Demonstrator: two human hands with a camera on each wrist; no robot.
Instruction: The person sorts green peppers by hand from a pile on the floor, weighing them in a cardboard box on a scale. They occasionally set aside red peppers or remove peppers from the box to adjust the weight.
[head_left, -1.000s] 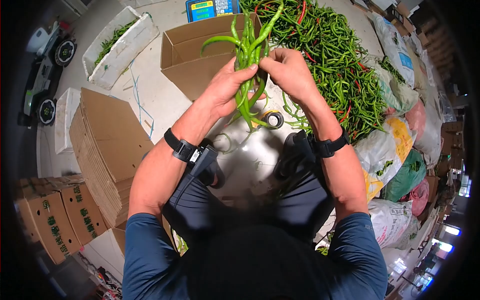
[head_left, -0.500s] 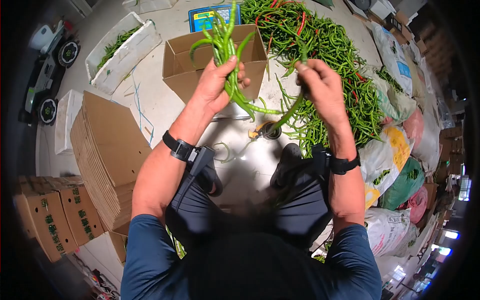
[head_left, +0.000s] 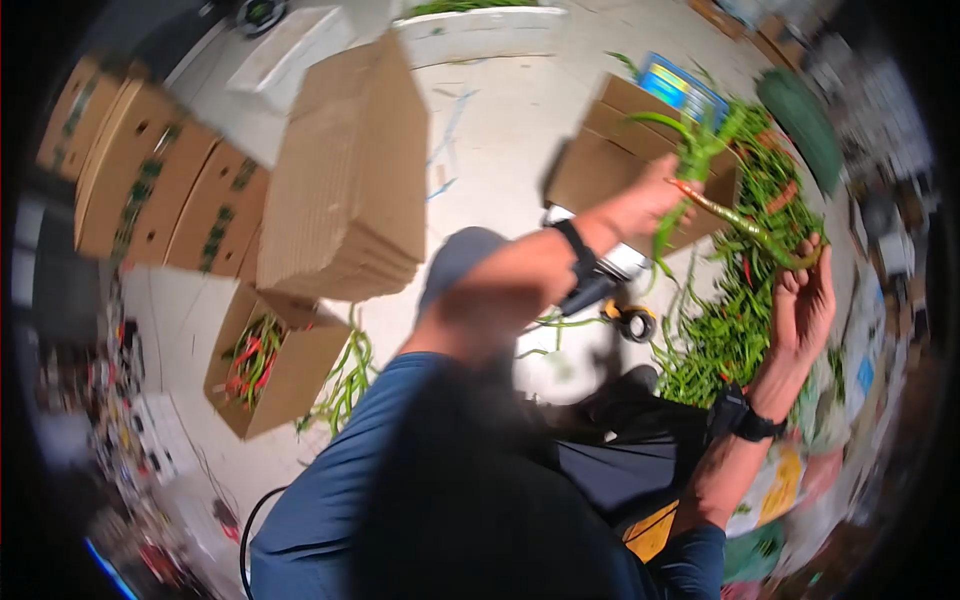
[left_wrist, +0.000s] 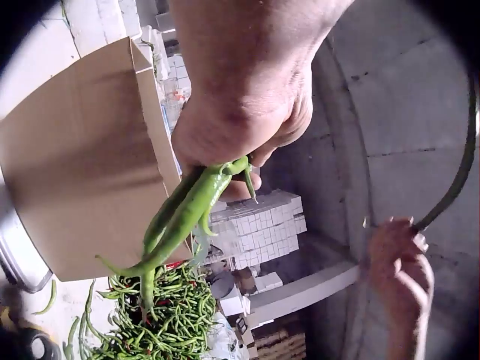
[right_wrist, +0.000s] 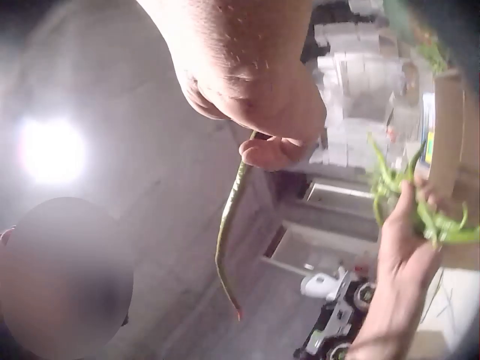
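In the head view, the fingers of our left hand [head_left: 655,195] curl round a bunch of green chili peppers [head_left: 700,150], seen against the right edge of the open carton [head_left: 600,165]. Our right hand [head_left: 808,300] pinches a single chili pepper [head_left: 740,222] by one end, above the pile of peppers [head_left: 700,345] on the floor [head_left: 500,110]. Only the head view gives us the second carton [head_left: 300,370], holding red and green peppers. The right wrist view sets the single chili pepper against the ceiling [right_wrist: 135,90]: slender, glossy, bent, mostly green with a red tip.
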